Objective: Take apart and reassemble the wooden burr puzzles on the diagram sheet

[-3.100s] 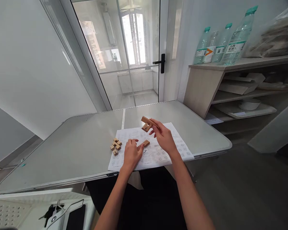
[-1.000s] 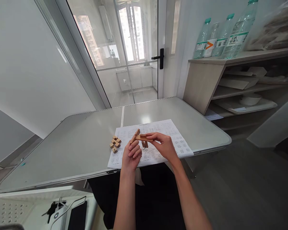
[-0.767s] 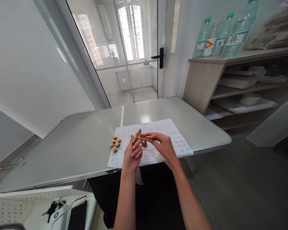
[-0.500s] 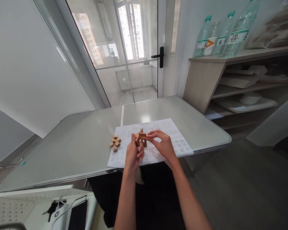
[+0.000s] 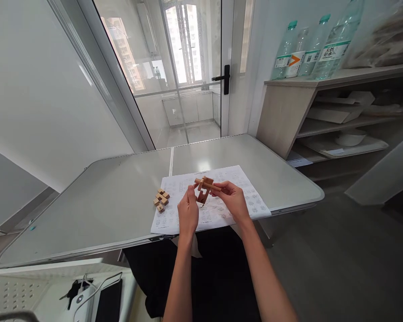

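Both my hands hold a small cluster of interlocked wooden puzzle pieces just above a printed instruction sheet on a grey table. My left hand pinches the cluster from the left with fingers closed on it. From the right, my right hand grips the same cluster with fingertips on its upper bar. A second group of loose wooden puzzle pieces lies on the table at the sheet's left edge, a little left of my left hand.
A wooden shelf unit stands at the right with several water bottles on top. A glass door is behind the table. A white perforated tray with dark items sits at the lower left.
My left hand picked a wooden piece off the sheet and brought it to the pieces in my right hand. The pieces have since been joined and turned into one cluster.
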Action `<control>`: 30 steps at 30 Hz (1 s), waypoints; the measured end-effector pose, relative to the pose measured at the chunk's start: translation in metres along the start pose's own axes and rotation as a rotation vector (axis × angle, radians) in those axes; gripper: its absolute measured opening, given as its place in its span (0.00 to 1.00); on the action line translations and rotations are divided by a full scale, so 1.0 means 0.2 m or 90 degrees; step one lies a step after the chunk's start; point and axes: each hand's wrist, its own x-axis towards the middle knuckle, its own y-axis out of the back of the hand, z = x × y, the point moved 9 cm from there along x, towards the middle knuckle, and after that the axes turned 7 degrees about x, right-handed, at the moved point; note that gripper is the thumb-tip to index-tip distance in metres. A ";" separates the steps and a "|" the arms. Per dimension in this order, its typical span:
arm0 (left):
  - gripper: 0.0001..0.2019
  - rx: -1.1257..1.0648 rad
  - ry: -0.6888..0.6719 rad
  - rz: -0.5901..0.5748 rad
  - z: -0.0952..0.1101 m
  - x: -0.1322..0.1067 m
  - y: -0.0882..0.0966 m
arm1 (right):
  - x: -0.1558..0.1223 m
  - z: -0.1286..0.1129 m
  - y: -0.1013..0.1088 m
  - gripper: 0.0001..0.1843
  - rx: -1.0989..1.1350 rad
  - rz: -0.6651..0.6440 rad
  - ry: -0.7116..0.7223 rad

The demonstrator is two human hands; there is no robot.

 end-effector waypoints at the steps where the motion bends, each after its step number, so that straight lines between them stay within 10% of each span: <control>1: 0.29 0.028 -0.011 0.028 0.02 -0.01 0.02 | 0.00 -0.01 0.01 0.18 0.012 0.010 -0.001; 10: 0.21 -0.018 -0.062 -0.181 0.07 -0.05 -0.16 | 0.00 -0.03 0.06 0.19 0.047 0.062 -0.019; 30: 0.21 -0.114 -0.016 -0.106 0.03 -0.03 -0.13 | -0.01 -0.06 -0.03 0.16 0.004 -0.037 0.008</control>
